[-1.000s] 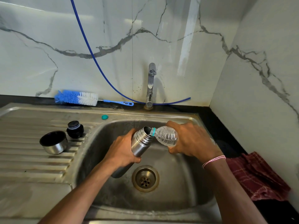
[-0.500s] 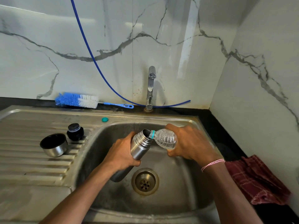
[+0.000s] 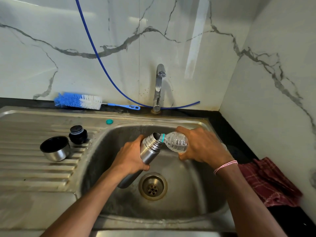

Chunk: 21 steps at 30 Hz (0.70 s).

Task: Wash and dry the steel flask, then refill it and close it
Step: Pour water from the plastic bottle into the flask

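The left hand (image 3: 131, 158) wraps the steel flask (image 3: 150, 149) at mid-body, hiding that stretch. The right hand (image 3: 203, 146) grips a clear plastic bottle (image 3: 177, 142), covering its base. The shiny, uncapped flask tilts over the sink (image 3: 188, 194) basin, its threaded mouth meeting the bottle's neck. Any flowing water is hard to make out.

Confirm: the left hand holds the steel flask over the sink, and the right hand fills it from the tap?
No: the head view shows the right hand filling the steel flask from a plastic bottle, not the tap. The rest holds.
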Motion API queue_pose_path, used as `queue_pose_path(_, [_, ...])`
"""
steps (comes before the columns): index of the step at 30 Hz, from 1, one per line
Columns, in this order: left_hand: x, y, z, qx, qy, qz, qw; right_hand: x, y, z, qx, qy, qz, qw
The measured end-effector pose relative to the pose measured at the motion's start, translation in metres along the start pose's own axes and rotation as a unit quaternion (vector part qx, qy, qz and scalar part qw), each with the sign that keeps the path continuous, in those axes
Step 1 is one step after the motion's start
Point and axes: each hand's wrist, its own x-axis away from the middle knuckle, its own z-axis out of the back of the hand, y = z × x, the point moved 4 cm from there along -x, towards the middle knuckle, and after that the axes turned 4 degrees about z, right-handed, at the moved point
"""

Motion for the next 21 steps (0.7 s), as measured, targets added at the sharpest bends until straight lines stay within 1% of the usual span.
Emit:
queue_pose_path(15, [0.0011,0.0022,0.0007,-0.013,-0.002,0.011,1.000,0.0001,-0.0014,-0.0009,0.003,0.018,0.004,1.000])
queue_pose_path(21, [0.0021,0.0040,0.0009,-0.001,-0.008,0.015,1.000,0.0002,-0.0006,-0.0007,-0.001,0.009,0.002,1.000])
